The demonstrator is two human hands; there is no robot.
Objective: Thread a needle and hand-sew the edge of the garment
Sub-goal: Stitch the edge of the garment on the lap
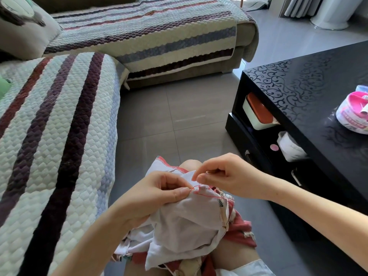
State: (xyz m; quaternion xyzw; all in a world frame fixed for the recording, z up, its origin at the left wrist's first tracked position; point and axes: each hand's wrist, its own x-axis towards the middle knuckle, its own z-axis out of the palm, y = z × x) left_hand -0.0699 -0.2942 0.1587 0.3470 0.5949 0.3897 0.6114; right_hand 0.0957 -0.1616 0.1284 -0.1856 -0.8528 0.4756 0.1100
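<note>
**Stitching on my lap, red thread through pale cloth**

The only print in view is on the pink-and-white tub [353, 113] at 3 o'clock, and its label is too small to read.

Grey floor tiles [169, 116] run up the middle. A sofa under a quilted, striped cover [59, 136] fills 9 to 12 o'clock. A glossy black coffee table [308, 80] with a scroll pattern stands at 2 to 4 o'clock and carries the tub. On its lower shelf is a white box with an orange lid [256, 112].

The garment [189, 222] lies bunched on my knees at 6 o'clock. My left hand [157, 194] pinches its pale edge between thumb and curled fingers. My right hand [225, 176], just beside it at 1 o'clock, pinches the needle [211, 172], and its knuckles hide most of the needle. Red thread [207, 195] crosses the cloth between my hands.
</note>
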